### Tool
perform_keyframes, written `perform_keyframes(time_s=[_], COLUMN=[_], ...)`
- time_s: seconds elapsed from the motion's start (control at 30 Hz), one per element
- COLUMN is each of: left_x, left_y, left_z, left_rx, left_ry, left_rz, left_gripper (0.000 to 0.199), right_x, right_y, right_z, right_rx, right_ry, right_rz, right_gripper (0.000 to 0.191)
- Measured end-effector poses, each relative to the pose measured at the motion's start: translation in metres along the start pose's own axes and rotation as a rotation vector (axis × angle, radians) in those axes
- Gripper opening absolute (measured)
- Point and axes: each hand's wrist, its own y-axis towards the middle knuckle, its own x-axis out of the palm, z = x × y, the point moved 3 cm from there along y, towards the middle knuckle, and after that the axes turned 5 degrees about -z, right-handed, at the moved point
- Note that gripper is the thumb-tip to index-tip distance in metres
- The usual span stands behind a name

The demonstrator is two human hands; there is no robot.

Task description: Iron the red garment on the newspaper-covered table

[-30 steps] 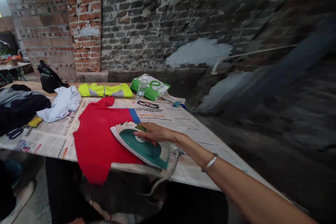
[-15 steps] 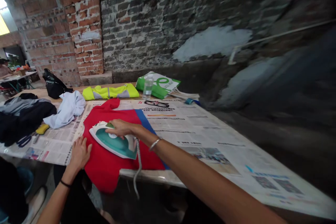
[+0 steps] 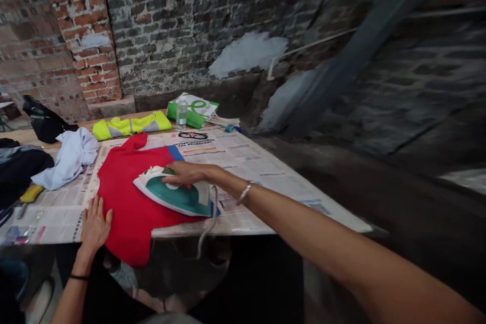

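A red garment with a blue edge [image 3: 125, 182] lies spread on the newspaper-covered table, one part hanging over the front edge. My right hand [image 3: 186, 174] is wrapped round the handle of a teal and white clothes iron [image 3: 178, 195], whose sole rests on the garment's right part with its tip pointing left. A pale cord [image 3: 207, 235] drops from the iron's heel over the table edge. My left hand [image 3: 95, 225] lies flat with fingers stretched, at the garment's left edge, partly on the newspaper.
On the left lie a pale shirt [image 3: 72, 154], dark clothes [image 3: 23, 169] and a yellow-handled tool [image 3: 31, 193]. Along the back are a black bag [image 3: 43, 121], a hi-vis garment [image 3: 131, 125], a bottle [image 3: 181, 114], a green-white bag [image 3: 199, 109] and glasses [image 3: 193, 135]. Newspaper [image 3: 250, 162] covers the table.
The iron in my right hand has slid right over the garment, toward its blue edge. My left hand stays at the garment's left edge. The view has turned right.
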Motion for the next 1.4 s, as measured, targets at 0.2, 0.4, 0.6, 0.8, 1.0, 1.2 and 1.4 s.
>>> perform_keyframes(time_s=[0.2, 0.4, 0.6, 0.8, 1.0, 1.2, 1.4], left_x=[-0.002, -0.024, -0.03, -0.017, -0.008, -0.003, -0.004], left_y=[0.005, 0.05, 0.112, 0.192, 0.264, 0.301, 0.315], left_z=[-0.007, 0.038, 0.181, 0.27, 0.296, 0.316, 0.355], left_rx=[-0.003, 0.209, 0.507, 0.461, 0.311, 0.332, 0.456], left_ry=[0.046, 0.001, -0.135, -0.056, 0.033, 0.074, -0.049], left_rz=[-0.036, 0.028, -0.226, -0.269, -0.273, -0.341, -0.294], left_gripper=[0.062, 0.053, 0.049, 0.04, 0.042, 0.032, 0.017], right_x=[-0.004, 0.007, 0.015, 0.021, 0.028, 0.038, 0.036], right_y=[-0.055, -0.084, -0.105, -0.12, -0.138, -0.139, -0.15], right_z=[0.074, 0.117, 0.119, 0.141, 0.166, 0.174, 0.164], right_rx=[0.285, 0.346, 0.149, 0.189, 0.209, 0.198, 0.252], right_ry=[0.138, 0.401, 0.857, 1.061, 1.067, 1.115, 1.108], right_rz=[0.202, 0.377, 0.531, 0.594, 0.617, 0.684, 0.823], right_gripper=[0.033, 0.05, 0.054, 0.048, 0.046, 0.05, 0.047])
